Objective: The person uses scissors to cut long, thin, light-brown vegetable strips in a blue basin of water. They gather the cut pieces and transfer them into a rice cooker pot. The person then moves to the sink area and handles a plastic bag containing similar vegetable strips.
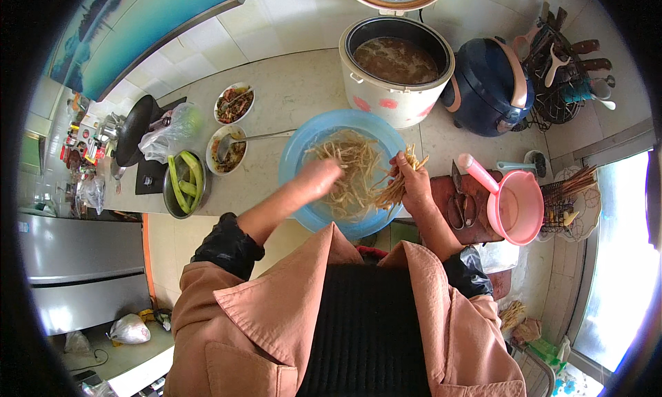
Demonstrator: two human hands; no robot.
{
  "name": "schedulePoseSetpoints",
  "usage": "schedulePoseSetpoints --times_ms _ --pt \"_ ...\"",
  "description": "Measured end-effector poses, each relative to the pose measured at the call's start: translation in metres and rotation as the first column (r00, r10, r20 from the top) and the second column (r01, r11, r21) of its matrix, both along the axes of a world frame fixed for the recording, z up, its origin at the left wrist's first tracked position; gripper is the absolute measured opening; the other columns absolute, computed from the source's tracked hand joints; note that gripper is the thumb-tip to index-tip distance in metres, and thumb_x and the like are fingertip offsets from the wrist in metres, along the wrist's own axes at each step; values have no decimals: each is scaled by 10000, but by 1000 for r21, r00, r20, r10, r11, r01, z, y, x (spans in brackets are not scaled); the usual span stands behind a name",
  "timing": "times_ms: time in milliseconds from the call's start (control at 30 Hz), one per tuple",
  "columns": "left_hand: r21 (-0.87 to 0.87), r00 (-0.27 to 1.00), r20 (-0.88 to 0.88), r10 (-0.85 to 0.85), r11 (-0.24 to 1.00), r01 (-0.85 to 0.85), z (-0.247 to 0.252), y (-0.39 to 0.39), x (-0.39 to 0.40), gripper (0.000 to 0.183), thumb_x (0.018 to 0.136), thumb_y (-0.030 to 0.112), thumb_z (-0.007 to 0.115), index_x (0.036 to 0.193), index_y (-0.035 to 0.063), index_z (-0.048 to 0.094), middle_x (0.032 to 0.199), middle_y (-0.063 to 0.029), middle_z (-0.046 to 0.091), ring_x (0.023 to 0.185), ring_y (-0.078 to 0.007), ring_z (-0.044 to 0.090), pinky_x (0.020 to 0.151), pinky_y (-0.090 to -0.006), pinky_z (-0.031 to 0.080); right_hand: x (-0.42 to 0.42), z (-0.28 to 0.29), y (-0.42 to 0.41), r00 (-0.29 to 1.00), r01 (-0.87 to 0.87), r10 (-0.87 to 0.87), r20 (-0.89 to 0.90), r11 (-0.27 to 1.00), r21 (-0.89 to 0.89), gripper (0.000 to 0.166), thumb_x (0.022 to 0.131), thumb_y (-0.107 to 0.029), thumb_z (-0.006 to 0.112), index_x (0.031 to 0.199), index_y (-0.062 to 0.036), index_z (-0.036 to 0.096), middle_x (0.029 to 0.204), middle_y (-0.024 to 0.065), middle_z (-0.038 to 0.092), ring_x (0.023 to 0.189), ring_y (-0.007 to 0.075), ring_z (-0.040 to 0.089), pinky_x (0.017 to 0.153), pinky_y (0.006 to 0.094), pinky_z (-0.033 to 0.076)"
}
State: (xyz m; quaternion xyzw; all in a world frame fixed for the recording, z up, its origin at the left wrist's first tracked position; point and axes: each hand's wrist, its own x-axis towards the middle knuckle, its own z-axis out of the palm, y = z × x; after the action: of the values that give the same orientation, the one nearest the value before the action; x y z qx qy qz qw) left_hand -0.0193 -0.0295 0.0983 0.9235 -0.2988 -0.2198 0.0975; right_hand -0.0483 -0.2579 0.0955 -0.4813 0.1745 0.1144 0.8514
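A light blue plastic basin stands at the counter's front edge with pale, thin, root-like strips lying in water inside it. My right hand grips a bunch of the same strips at the basin's right side, and the lower ends hang over the rim towards the water. Above the left part of the basin, my left hand is blurred by motion. Its fingers look curled, but whether they hold any strips cannot be seen.
Behind the basin stands an open rice cooker with brown liquid, beside a closed blue cooker. A cutting board with scissors and a pink ladle lie right. Left are two food bowls and a metal bowl of green stalks.
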Motion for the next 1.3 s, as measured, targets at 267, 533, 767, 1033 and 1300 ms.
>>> schedulePoseSetpoints --times_ms 267,533,767,1033,1300 --pt "-400 970 -47 237 886 -236 -43 -2 -26 129 705 116 636 797 27 619 768 -132 595 717 -262 580 606 -373 455 -7 1 0 999 -12 11 -49 1000 -21 216 826 -249 611 834 -38 564 734 53 597 615 135 561 521 273 447" --pt "-584 857 -332 395 627 -515 21 -11 -6 164 829 161 601 857 -1 594 690 -9 583 594 -75 502 539 -237 421 -9 2 20 982 -173 177 -59 983 64 144 845 -140 564 875 0 569 734 98 615 538 142 545 466 260 444" --pt "-508 935 -55 351 796 -329 19 -32 -28 147 755 129 646 806 10 576 602 -93 539 553 -123 514 528 -280 412 -6 -8 30 981 -194 191 -38 973 -127 159 835 -126 571 926 5 578 781 88 619 565 139 554 473 257 450" --pt "-376 939 -125 319 861 -343 -36 -33 -46 184 791 202 574 811 19 568 712 -176 569 703 -337 562 632 -398 429 0 10 20 995 75 -80 59 993 89 153 865 -142 524 888 7 552 808 116 612 672 180 585 573 300 482" --pt "-373 896 89 434 849 -374 -51 -28 -33 221 777 233 574 892 44 572 845 -130 560 811 -321 557 708 -406 439 5 -9 3 988 156 -156 18 987 -30 181 831 -186 599 849 -13 550 642 48 540 549 147 523 505 273 450"
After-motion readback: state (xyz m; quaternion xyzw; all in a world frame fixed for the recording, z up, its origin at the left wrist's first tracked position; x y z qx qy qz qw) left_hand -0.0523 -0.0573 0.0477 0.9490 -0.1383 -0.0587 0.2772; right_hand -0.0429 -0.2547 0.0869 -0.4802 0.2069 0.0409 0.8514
